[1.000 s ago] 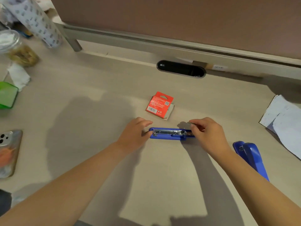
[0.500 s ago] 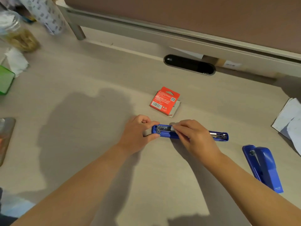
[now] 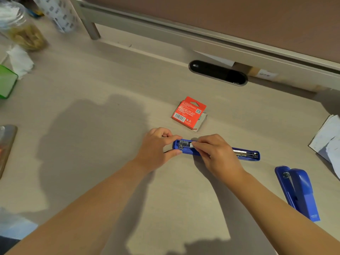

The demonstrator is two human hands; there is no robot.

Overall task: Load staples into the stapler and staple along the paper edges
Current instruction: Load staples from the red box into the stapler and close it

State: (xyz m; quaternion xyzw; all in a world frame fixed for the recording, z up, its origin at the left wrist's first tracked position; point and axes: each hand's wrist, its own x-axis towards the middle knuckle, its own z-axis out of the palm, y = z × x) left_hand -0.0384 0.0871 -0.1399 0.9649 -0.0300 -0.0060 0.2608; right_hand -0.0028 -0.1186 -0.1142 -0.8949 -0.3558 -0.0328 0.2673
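Observation:
A blue stapler (image 3: 246,154) lies opened flat on the desk, its metal staple channel facing up. My left hand (image 3: 156,150) pinches its left end between thumb and forefinger. My right hand (image 3: 217,157) covers the stapler's middle and presses a small pale staple strip (image 3: 192,144) with its fingertips onto the channel near the left end. A red staple box (image 3: 189,112) lies open just behind the stapler. White paper sheets (image 3: 329,137) lie at the right edge of the view.
A second blue stapler (image 3: 298,192) lies shut at the near right. A black cable slot (image 3: 218,72) is set in the desk behind. A jar (image 3: 22,28), crumpled tissue (image 3: 20,60), green box (image 3: 7,80) and phone (image 3: 5,144) line the left side.
My right hand has moved from the stapler's right end to its left part, uncovering the right end. My left hand keeps its grip on the left end.

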